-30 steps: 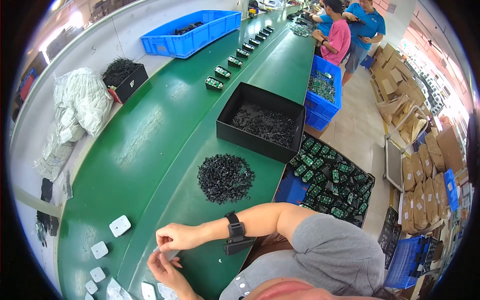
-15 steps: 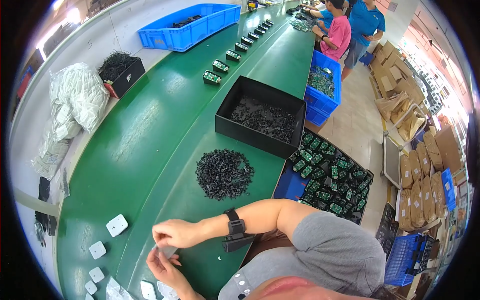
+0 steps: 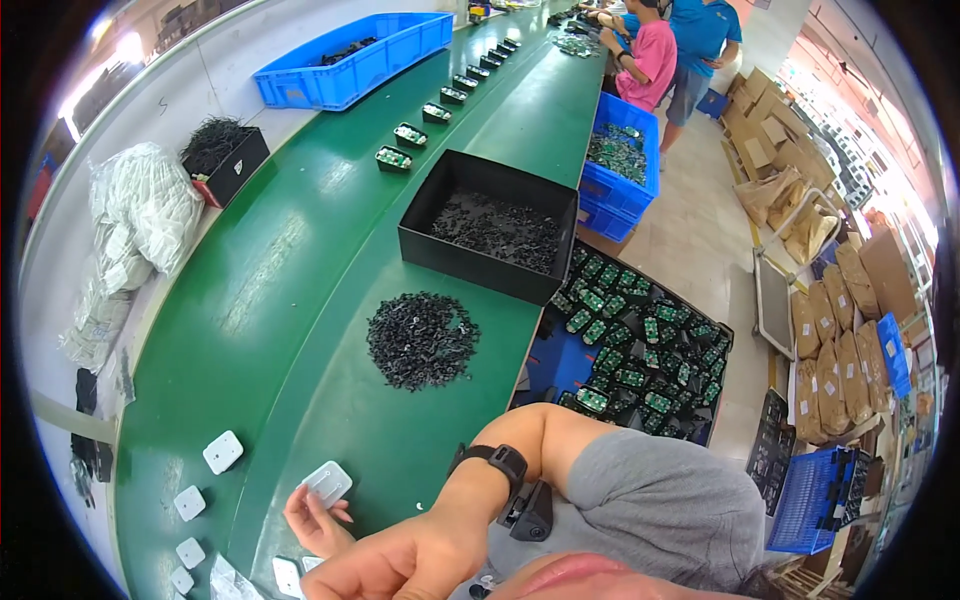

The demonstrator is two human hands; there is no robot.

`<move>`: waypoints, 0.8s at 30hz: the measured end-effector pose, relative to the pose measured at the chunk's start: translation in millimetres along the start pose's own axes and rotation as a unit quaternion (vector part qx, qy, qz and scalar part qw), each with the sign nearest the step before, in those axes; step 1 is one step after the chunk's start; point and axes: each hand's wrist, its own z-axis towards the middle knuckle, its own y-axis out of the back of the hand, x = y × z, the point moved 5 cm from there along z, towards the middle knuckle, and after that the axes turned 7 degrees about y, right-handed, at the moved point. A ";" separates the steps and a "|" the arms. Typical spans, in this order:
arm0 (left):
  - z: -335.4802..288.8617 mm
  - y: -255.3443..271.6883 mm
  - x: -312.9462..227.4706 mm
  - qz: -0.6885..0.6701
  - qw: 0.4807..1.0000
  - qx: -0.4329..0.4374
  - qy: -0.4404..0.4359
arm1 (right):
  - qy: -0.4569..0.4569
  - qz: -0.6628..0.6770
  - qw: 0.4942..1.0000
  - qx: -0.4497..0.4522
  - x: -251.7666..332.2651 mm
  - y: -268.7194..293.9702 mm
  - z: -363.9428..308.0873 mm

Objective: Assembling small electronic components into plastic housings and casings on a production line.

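My left hand (image 3: 318, 522), low in the head view, grips a small whitish square plate with rounded corners (image 3: 328, 484) by its near edge. My right hand (image 3: 405, 552) is nearer to me at the lower edge, its fingers curled; whatever they may hold is hidden. A white plate (image 3: 287, 576) lies between the two hands and the lower edge, beside a crumpled clear plastic bag (image 3: 232, 580). Farther left, several similar white plates with small dark holes (image 3: 223, 453) lie in a line on the green bench (image 3: 250, 400).
Ahead sit a heap of small black parts (image 3: 422, 340) and a black box of similar parts (image 3: 485, 232). A tray of green circuit boards (image 3: 640, 345) stands right, near blue crates (image 3: 618, 190). Black housings with boards (image 3: 394, 158) line the bench. Co-workers (image 3: 650, 55) stand far off.
My right hand has moved away from the left, toward me and the lower edge. The plate in my left hand, mostly covered before, now shows fully. The view has shifted slightly.
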 end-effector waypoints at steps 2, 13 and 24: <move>1.2 -4.6 1.9 0.005 1.000 0.010 0.013 | 0.003 0.031 1.000 0.005 -0.5 -5.2 2.2; -1.7 -11.0 -5.7 -0.005 1.000 -0.012 0.012 | 0.027 0.033 0.999 0.001 -4.0 -16.8 17.5; -1.9 -4.3 0.4 -0.015 1.000 0.009 -0.004 | 0.011 -0.014 1.000 -0.007 -12.9 -8.6 18.5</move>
